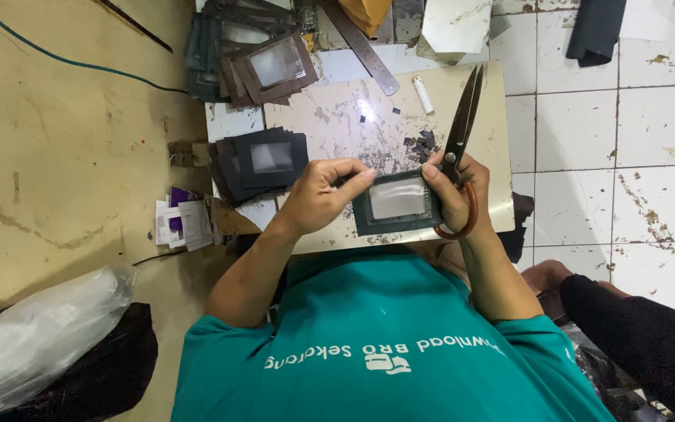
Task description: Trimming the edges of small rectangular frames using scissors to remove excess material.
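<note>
Head view, two hands grasping one window panel (397, 205), right hand (453, 195) (also) one scissors (459, 133), two panel stacks.

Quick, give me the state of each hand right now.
Left hand: closed, fingers pinching the left edge of the dark windowed piece.
Right hand: closed, holding the scissors and the piece's right edge.

A small leathercraft workshop on the floor: a scarred cutting board (337, 117) at centre, stacked dark window-frame pieces (263, 160) left of it, a steel ruler (361, 47) at the top, scraps on tiles.
</note>
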